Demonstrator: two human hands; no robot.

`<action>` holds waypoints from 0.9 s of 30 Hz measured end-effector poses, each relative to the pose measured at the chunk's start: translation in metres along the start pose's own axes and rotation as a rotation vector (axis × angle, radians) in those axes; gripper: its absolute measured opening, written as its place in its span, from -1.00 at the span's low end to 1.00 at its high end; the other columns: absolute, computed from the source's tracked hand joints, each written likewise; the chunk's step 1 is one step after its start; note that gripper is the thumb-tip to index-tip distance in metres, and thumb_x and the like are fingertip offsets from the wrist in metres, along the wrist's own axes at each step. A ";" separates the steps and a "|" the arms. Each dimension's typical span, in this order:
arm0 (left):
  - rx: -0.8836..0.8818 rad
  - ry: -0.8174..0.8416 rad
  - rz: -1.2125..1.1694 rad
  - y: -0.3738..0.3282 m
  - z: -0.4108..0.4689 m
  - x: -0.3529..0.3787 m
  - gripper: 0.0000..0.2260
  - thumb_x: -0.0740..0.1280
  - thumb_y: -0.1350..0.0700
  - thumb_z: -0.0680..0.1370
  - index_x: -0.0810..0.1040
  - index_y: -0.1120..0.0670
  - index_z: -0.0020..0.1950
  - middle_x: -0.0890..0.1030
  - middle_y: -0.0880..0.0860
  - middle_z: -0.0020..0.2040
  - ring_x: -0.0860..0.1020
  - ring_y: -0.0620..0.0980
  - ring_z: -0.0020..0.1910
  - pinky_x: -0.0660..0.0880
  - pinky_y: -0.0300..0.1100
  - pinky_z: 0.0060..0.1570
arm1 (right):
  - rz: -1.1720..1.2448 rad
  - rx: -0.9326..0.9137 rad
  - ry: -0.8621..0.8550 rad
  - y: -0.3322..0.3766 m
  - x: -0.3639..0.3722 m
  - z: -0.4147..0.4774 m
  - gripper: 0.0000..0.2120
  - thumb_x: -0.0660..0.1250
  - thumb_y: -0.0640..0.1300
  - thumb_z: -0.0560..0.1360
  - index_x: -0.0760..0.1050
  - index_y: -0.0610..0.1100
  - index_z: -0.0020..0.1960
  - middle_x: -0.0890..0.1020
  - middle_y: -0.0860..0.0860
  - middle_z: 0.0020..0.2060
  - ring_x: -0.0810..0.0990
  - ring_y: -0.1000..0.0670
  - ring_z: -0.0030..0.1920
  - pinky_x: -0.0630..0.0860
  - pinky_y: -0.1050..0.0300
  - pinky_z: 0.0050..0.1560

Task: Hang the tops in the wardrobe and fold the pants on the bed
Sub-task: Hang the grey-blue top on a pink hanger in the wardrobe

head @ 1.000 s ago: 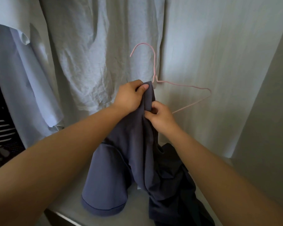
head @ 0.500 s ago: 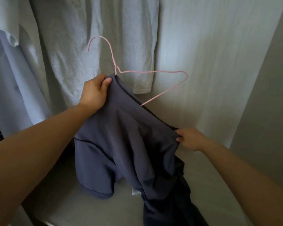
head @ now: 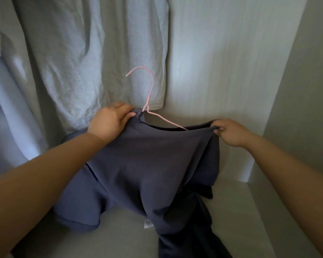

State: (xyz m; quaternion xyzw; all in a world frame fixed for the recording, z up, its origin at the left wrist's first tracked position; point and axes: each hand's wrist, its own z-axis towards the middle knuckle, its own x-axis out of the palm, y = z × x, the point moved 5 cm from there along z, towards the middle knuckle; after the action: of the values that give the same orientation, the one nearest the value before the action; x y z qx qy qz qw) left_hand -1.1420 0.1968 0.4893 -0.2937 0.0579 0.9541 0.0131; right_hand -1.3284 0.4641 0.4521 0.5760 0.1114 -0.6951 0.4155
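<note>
On the pale wardrobe shelf, nearest, letting the hem and one short sleeve of a dark slate-blue fabric top trail down and bunch up. Higher up, gripping the top's neckline with the left hand, curling thumb and fingers round the cloth right beside the neck of a thin pink wire hanger. Pinching the opposite shoulder edge with the right hand, stretching the fabric wide over the hanger's sloping arm. Just beyond, leaving the hook sticking up uncovered. Farthest back, facing creased white shirts hanging before the pale wardrobe wall.
</note>
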 end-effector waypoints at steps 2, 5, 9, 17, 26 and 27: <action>-0.047 0.004 -0.042 -0.005 0.004 0.006 -0.59 0.09 -0.08 0.56 0.59 0.19 -0.10 0.59 0.22 -0.19 0.58 0.27 -0.26 0.53 0.04 -0.31 | 0.152 0.001 -0.052 0.013 -0.007 0.004 -0.76 0.17 -0.40 0.51 0.52 -0.13 -0.09 0.53 -0.06 -0.10 0.46 -0.03 -0.03 0.31 0.18 -0.07; -0.153 -0.018 -0.151 -0.017 0.012 0.014 -0.62 0.14 -0.07 0.55 0.63 0.15 -0.03 0.64 0.18 -0.14 0.59 0.21 -0.14 0.52 0.00 -0.16 | 0.280 -0.029 -0.076 0.038 -0.011 0.012 -0.68 0.13 -0.49 0.43 0.56 -0.19 -0.08 0.58 -0.11 -0.08 0.47 -0.01 -0.02 0.34 0.21 -0.09; -0.263 -0.027 -0.302 -0.037 0.019 0.022 -0.79 0.26 0.07 0.59 0.65 0.14 0.00 0.66 0.12 -0.08 0.58 0.09 -0.07 0.42 -0.13 -0.03 | 0.392 -0.045 -0.061 0.063 -0.014 0.019 -0.62 0.10 -0.50 0.40 0.52 -0.08 -0.22 0.58 -0.01 -0.20 0.48 0.03 -0.08 0.38 0.30 -0.12; -0.188 0.091 -0.353 -0.034 0.018 0.012 -0.71 0.22 0.01 0.58 0.65 0.15 -0.06 0.68 0.07 -0.13 0.60 0.03 -0.11 0.43 -0.15 -0.06 | 0.051 -0.116 0.104 0.066 -0.040 0.012 -0.63 0.17 -0.45 0.41 0.53 0.00 -0.25 0.58 0.06 -0.21 0.51 0.01 -0.06 0.37 0.24 -0.12; -0.130 0.361 -0.145 -0.041 0.021 0.009 -0.79 0.25 -0.01 0.58 0.66 0.02 -0.03 0.67 0.03 -0.08 0.58 0.03 -0.07 0.50 -0.02 -0.07 | -0.340 -0.074 -0.061 0.049 -0.067 0.005 -0.75 0.24 -0.29 0.54 0.65 -0.07 0.03 0.58 -0.07 0.04 0.52 -0.09 0.06 0.41 0.12 0.06; -0.155 0.306 -0.179 -0.045 0.024 0.007 -0.78 0.26 -0.01 0.58 0.66 0.05 -0.03 0.67 0.06 -0.08 0.59 0.05 -0.06 0.49 -0.05 -0.06 | -0.247 -0.110 -0.120 0.057 -0.067 0.006 -0.76 0.26 -0.30 0.52 0.65 -0.10 0.04 0.59 -0.07 0.03 0.53 -0.07 0.06 0.37 0.19 0.03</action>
State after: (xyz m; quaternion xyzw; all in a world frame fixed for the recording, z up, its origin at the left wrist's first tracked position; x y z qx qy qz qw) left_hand -1.1588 0.2441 0.5001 -0.4393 -0.0409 0.8950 0.0665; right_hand -1.2928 0.4540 0.5320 0.4918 0.1944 -0.7669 0.3635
